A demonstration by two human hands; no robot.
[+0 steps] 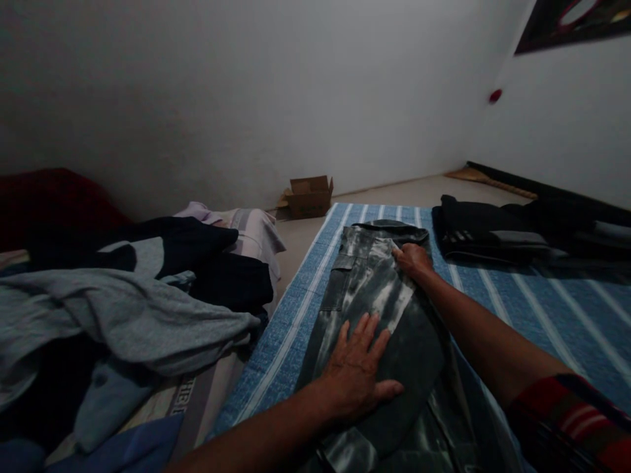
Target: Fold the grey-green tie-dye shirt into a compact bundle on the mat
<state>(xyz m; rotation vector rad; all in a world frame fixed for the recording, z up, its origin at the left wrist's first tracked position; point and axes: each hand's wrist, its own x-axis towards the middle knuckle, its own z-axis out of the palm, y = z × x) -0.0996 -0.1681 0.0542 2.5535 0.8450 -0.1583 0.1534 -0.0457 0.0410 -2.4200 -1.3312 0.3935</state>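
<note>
A pair of mottled grey-and-white trousers (374,263) lies lengthwise on the blue striped cover, with a pocket flap along its left side. My left hand (357,368) rests flat on the cloth, fingers spread and thumb out to the right. Farther up, near the waistband, my right hand (415,260) has its fingers curled over the right part of the trousers, gripping the fabric. The lower part of the trousers runs beneath my left forearm and out of the bottom of the view.
Folded dark clothes (486,233) sit on the blue striped cover (290,328) at right. A heap of loose clothes, including a grey garment (142,315), covers the left surface. Between them is a gap, with a cardboard box (309,197) beyond by the wall.
</note>
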